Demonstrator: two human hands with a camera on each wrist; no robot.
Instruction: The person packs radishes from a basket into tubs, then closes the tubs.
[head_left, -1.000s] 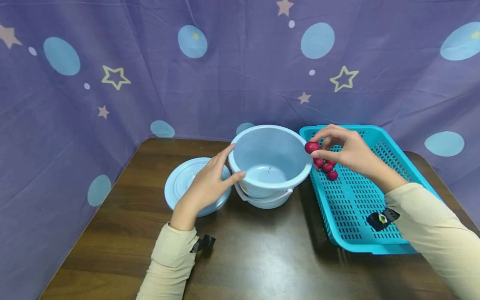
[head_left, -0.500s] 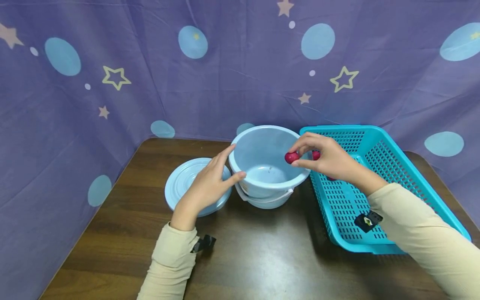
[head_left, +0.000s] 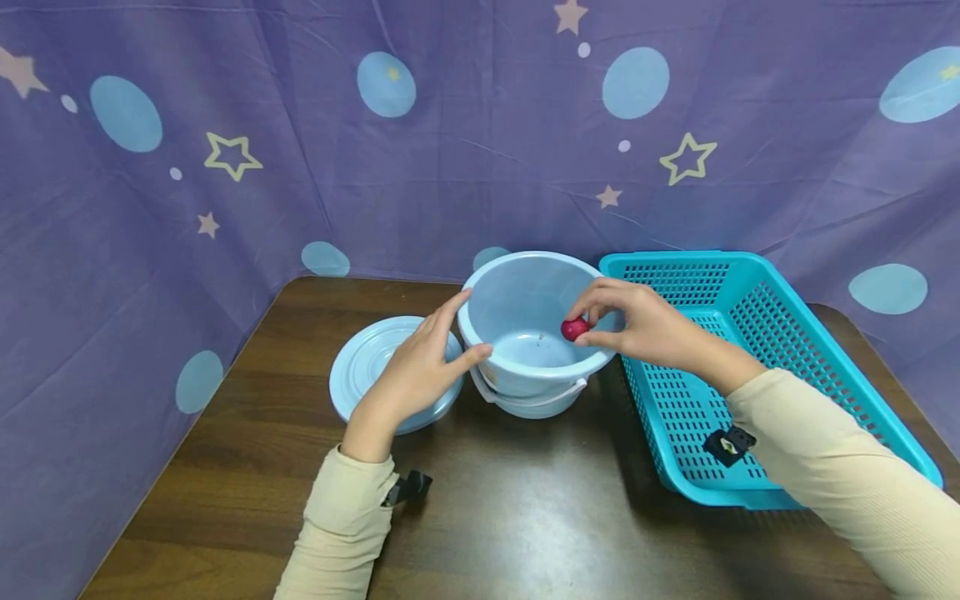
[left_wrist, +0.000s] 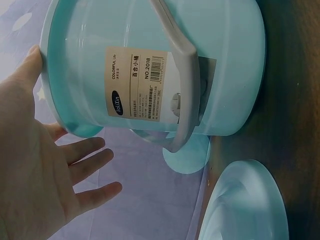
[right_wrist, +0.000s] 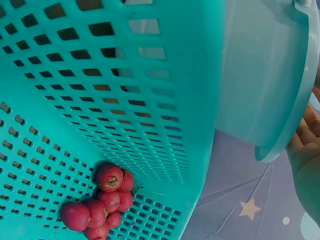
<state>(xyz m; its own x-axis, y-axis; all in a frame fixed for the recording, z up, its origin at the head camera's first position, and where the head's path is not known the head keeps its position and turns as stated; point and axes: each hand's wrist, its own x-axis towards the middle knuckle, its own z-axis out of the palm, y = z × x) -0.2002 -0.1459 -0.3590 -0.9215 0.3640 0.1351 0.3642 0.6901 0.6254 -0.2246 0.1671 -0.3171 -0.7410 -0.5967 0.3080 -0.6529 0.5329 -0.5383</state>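
Observation:
My right hand pinches a red radish between thumb and fingertips, inside the mouth of the light blue bucket. At the bucket's left side, my left hand touches the rim with thumb and fingertips. In the left wrist view its other fingers are spread apart from the wall. Several more radishes lie together in a corner of the turquoise basket; in the head view the right hand hides them. In the right wrist view the held radish is out of sight.
A light blue lid lies on the brown wooden table, left of the bucket and partly behind the left hand. The bucket's pale handle hangs against its side. A patterned purple curtain stands behind the table.
My right hand has carried the radish leftward from above the basket, over the bucket's rim and slightly down into its mouth. My left hand has stayed in place.

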